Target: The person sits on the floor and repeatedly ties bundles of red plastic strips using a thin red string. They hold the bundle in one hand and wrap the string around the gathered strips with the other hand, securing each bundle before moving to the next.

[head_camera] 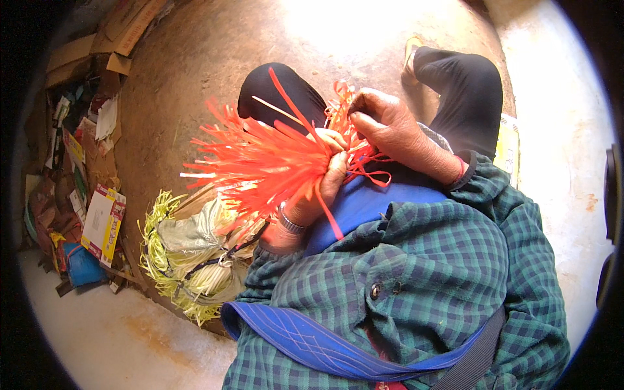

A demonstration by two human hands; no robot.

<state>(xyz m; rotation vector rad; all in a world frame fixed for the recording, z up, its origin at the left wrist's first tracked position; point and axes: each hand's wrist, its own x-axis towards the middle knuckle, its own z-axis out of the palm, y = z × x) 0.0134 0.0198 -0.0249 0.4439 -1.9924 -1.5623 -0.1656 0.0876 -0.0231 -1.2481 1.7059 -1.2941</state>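
Observation:
A thick bundle of red-orange plastic strips (263,161) fans out toward the left above my lap. My left hand (331,178) is closed around its gathered end, and a metal watch band circles that wrist. Just to the right, my right hand (390,126) has its thumb and forefinger drawn together beside looped strips (341,105). Whether a strip lies between those fingertips cannot be made out. More thin loops (378,178) hang under the hands, over blue cloth (390,192) on my lap.
On the floor at my left sits a tied bundle of yellow-green strips (168,258) with a pale woven wrapping (192,234). Beyond it are scrap cardboard, a printed carton (103,223), a blue container (84,265) and an opened cardboard box (131,29). A pale wall (555,107) runs along my right.

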